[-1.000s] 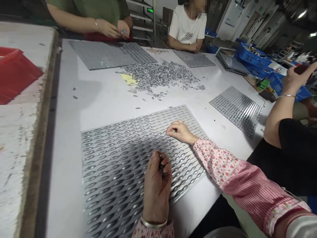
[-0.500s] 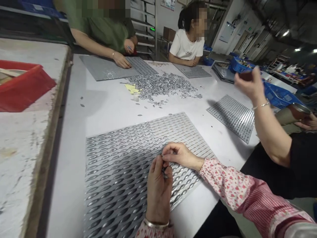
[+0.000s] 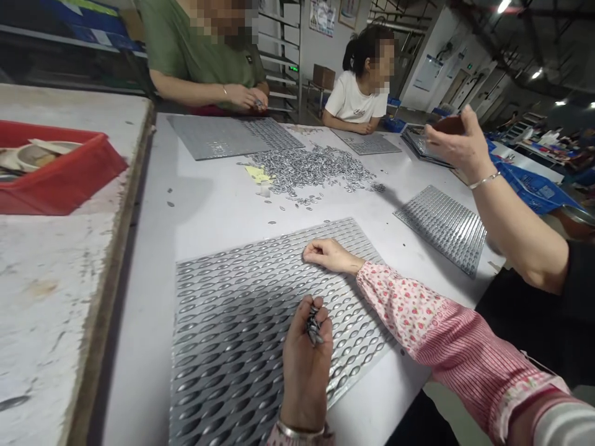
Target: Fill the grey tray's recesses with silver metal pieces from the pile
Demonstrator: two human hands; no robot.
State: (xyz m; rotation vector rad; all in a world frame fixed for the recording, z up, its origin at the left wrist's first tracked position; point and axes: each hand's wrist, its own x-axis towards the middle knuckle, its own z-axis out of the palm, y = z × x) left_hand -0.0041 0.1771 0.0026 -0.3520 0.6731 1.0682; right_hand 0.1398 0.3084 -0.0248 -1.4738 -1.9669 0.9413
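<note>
Hands, moved since the earlier frame: right hand (image 3: 331,256) drawn away from the left hand (image 3: 304,365) to the far part of the near sheet (image 3: 223,347); left palm opened wider, pieces now plainly showing.
Red bin (image 3: 69,192): at left, on a worn board (image 3: 60,266), odds and ends inside.
Far-left panel (image 3: 209,139): flat on the white table (image 3: 151,266), before a co-worker in green (image 3: 207,71), whose hands are together.
Near sheet: flat on the table, close to the person; leaf-shaped bumps in rows across it.
Left hand: palm up above the near sheet, thumb and fingers curled round a small heap of metal pieces (image 3: 314,328).
Loose pile (image 3: 316,167): same kind of piece, far middle, beside yellow paper (image 3: 255,174).
Right hand: thumb and forefinger brought together; whether a piece is between them, or they touch the sheet, cannot be told.
Step in hand, judged: setting pieces by hand along the rows.
Next move, judged: calls for a light pinch and careful aim, left palm kept level against spills.
Right-hand panel (image 3: 441,226): on the table, near a neighbour's raised hand (image 3: 458,145).
</note>
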